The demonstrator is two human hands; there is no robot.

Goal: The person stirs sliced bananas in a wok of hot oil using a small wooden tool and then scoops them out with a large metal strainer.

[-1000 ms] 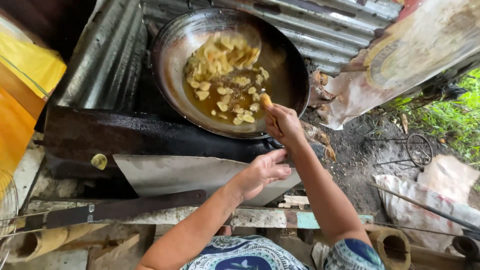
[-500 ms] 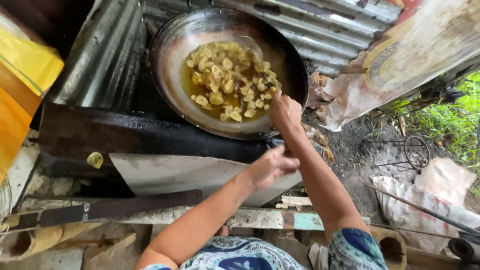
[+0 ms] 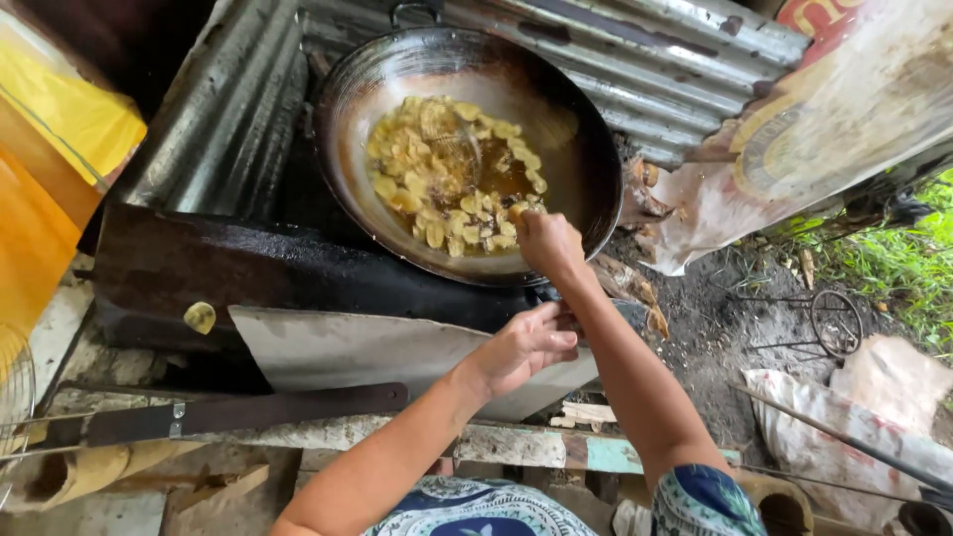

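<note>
The wok (image 3: 476,149) already holds many yellow slices (image 3: 447,179) frying in oil, and the right hand (image 3: 548,243), at its five o'clock rim, pinches one more slice while the left hand (image 3: 526,345), loosely curled and apparently empty, hovers below.

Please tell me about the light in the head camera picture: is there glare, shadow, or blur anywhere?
Head view: soft daylight, no hard shadows; pale glare on the wok wall and the corrugated sheets; the upper left corner is dark; the grass is bright. The right hand over the slices and the left hand look sharp; the yellow bag at the left edge looks soft.
</note>
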